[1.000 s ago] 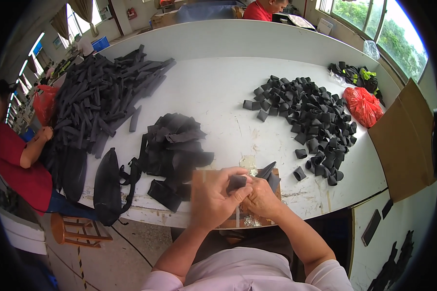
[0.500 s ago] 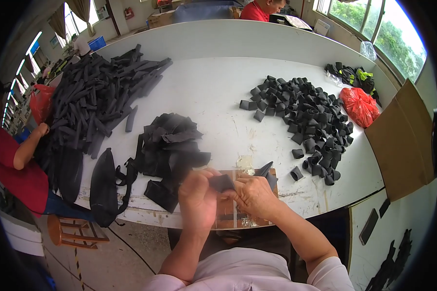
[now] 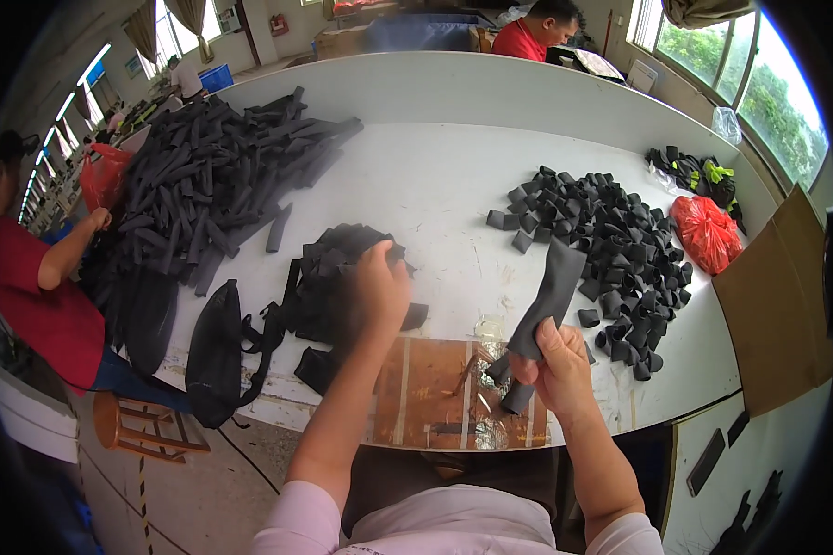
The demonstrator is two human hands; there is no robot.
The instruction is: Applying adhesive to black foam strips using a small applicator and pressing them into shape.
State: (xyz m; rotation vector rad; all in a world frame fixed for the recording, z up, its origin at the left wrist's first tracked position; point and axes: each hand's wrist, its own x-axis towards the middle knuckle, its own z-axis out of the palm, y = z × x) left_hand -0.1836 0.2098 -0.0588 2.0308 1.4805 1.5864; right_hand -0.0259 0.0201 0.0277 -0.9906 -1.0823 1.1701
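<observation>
My right hand is closed round a long flattened black fabric tube, thumb on top, and holds it up at a tilt above the table. Two short dark ends show beside its fingers over the brown board; whether they are held or lying there I cannot tell. Farther left, my left hand is over the heap of flat black fabric pieces. Motion smears its fingers, so its grip is unclear.
A taped brown board lies at the front edge. Short black tubes are heaped at right, long black strips at far left. Nearby are a black bag, a red plastic bag and cardboard. A co-worker sits at left.
My hands have parted from over the board. The left went to the heap of flat pieces; the right moved right, now holding up the long black tube. The whole view has shifted slightly.
</observation>
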